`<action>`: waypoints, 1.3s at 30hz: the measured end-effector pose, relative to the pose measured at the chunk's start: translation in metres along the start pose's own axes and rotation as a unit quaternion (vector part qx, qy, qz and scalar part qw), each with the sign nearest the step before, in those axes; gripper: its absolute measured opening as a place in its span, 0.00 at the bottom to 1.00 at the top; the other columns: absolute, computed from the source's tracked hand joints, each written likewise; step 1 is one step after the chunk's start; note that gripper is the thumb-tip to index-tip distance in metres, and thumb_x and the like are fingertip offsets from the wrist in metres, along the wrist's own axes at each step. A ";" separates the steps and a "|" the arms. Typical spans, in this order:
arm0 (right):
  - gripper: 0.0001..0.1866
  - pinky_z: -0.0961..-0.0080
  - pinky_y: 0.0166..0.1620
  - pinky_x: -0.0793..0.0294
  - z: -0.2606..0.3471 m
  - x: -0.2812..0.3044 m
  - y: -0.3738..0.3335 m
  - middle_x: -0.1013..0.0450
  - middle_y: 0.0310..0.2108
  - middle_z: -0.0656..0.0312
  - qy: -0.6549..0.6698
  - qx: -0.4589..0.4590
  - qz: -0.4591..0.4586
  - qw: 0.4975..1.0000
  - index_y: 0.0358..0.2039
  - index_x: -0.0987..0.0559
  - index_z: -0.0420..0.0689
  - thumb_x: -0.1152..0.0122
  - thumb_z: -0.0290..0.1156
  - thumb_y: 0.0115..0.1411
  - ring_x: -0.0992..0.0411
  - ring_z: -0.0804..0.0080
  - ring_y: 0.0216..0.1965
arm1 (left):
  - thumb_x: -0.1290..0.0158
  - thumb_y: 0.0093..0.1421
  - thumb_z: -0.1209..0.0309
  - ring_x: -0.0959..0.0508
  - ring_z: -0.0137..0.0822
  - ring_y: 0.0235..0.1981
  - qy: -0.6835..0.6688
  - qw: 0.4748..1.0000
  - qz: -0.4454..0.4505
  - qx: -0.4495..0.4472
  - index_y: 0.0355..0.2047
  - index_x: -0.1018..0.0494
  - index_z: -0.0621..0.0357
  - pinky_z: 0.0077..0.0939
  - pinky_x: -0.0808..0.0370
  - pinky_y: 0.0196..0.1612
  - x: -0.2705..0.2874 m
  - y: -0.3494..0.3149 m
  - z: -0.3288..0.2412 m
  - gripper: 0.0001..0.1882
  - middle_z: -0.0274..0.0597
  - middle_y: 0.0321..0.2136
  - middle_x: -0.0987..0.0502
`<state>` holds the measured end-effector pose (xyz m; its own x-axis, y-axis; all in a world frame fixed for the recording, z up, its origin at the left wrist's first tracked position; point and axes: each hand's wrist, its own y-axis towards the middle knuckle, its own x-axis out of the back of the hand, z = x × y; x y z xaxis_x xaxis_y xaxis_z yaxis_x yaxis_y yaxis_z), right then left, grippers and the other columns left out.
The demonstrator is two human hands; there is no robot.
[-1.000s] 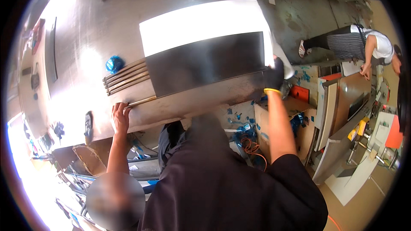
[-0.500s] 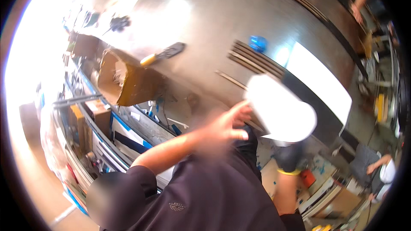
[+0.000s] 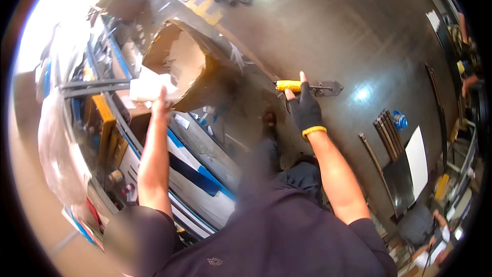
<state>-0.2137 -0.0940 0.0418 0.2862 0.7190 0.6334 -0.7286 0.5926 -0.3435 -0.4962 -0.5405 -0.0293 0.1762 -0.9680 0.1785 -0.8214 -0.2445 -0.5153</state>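
Pinching the white sheet (image 3: 146, 88) by its edge, the left hand (image 3: 161, 105) has it at the near rim of the cardboard box (image 3: 218, 69); blur hides whether it is over the opening or just outside. A light, thin sheet like this probably folds and catches easily, so a loose bundle lifted clear of the rim would handle best, with the fingers off the cardboard edge.

The right hand (image 3: 307, 113), in a dark glove with bare fingertips, is at the yellow-handled tool (image 3: 288, 85), thumb and forefinger apart about the handle; I cannot tell whether they have closed. The tool lies by the edge of the worktop (image 3: 353, 46), handle toward the box. A full wrap on the yellow part seems the safest hold, away from the dark flat end, without nudging it over the edge.

Farther right, dark bars (image 3: 388, 136) lie side by side near a blue bundle (image 3: 400, 120), with a white panel (image 3: 417, 161) beyond. Another person (image 3: 433, 241) is at the lower right, well apart.
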 end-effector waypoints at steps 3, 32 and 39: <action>0.29 0.49 0.48 0.22 0.010 -0.029 0.030 0.19 0.49 0.48 -0.108 -0.005 0.016 0.994 0.68 0.32 0.58 0.47 0.56 0.72 0.20 0.43 0.49 | 0.32 0.61 0.51 0.37 0.48 0.70 0.060 0.985 -0.028 0.157 0.72 0.36 0.52 0.57 0.38 0.66 0.038 0.079 -0.006 0.44 0.45 0.68 0.33; 0.16 0.72 0.34 0.28 -0.381 0.173 -0.455 0.27 0.28 0.66 0.120 -0.337 -0.481 0.801 0.40 0.23 0.43 0.34 0.43 0.68 0.28 0.75 0.27 | 0.32 0.55 0.73 0.24 0.54 0.56 0.343 0.430 0.557 -0.622 0.60 0.25 0.52 0.44 0.26 0.60 -0.417 -0.480 0.138 0.30 0.47 0.54 0.21; 0.28 0.58 0.41 0.26 -0.518 0.260 -0.456 0.22 0.32 0.45 -0.004 -0.416 -0.478 0.774 0.39 0.23 0.37 0.38 0.55 0.69 0.22 0.48 0.36 | 0.32 0.55 0.71 0.21 0.52 0.47 0.447 0.347 0.524 -0.637 0.48 0.21 0.52 0.45 0.24 0.53 -0.462 -0.495 0.177 0.19 0.44 0.44 0.20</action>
<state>0.5156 0.0103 0.0039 0.4397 -0.1918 0.8774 0.4671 0.8832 -0.0410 -0.0752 0.0181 -0.0051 -0.3514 0.0551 0.9346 0.1451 0.9894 -0.0038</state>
